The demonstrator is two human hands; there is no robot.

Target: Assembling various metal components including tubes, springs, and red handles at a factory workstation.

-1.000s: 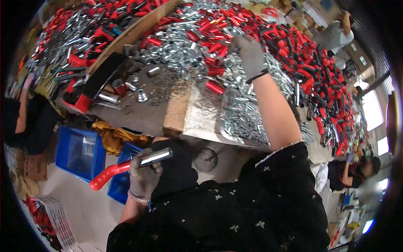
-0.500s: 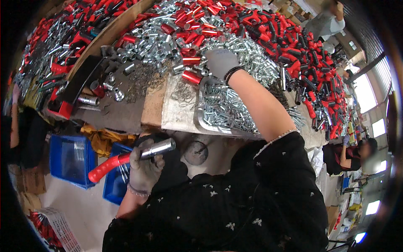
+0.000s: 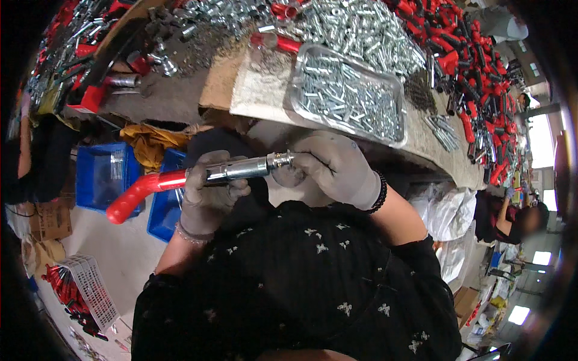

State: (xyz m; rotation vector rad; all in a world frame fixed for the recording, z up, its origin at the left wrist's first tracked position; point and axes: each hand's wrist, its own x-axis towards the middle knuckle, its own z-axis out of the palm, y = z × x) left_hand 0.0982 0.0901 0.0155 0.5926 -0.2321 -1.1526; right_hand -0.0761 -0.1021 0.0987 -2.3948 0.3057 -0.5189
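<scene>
My left hand [image 3: 208, 195], in a grey glove, is closed around a tool with a bent red handle [image 3: 141, 189] and a chrome barrel [image 3: 248, 168]. The tool lies nearly level in front of my body, handle to the left. At the barrel's right end sits a small ridged metal fitting [image 3: 280, 159]. My gloved right hand [image 3: 340, 171] pinches this fitting with its fingertips; whether it is inside the barrel or only against it, I cannot tell. Beyond, on the bench, stands a metal tray [image 3: 295, 99] full of short silver pins.
Behind the tray lie heaped silver fittings [image 3: 367, 30], with red tubes [image 3: 278, 42] beside them. Red-and-black handles [image 3: 463, 72] cover the right side. Below the bench edge at left are blue bins [image 3: 102, 207] and a white basket [image 3: 99, 295]. Another person [image 3: 506, 222] works at far right.
My right hand has come back from the fittings heap to the barrel's end, now with a small fitting. The tool in my left hand has tipped closer to level and risen slightly in view.
</scene>
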